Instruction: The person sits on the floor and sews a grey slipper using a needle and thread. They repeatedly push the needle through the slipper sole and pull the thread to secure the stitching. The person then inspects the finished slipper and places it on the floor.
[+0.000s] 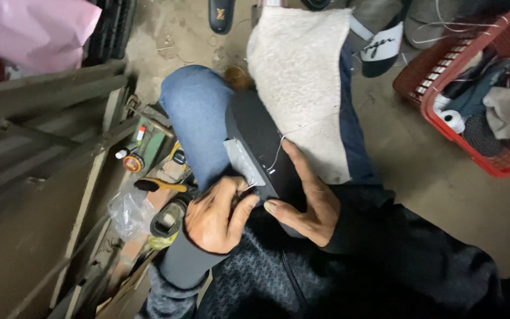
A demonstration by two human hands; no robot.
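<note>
A long black piece (261, 133), like a sole or strap, lies along my lap between my blue-jeaned knee (196, 112) and a white fleecy cloth (302, 82). A grey patch (242, 162) sits on its left edge. My left hand (216, 215) is curled into a fist at the patch's near end, pinching it. My right hand (305, 198) lies on the black piece just right of it, index finger stretched forward and thumb pointing toward the left hand. A thin pale thread (278, 150) runs from the black piece up across the cloth.
At the left stands a worn wooden tool box (90, 177) with a brush (160, 185), a small round tin (132, 163) and a crumpled plastic bag (126, 211). A red basket (461, 139) of cloths stands right. Slippers (382, 50) lie on the concrete floor ahead.
</note>
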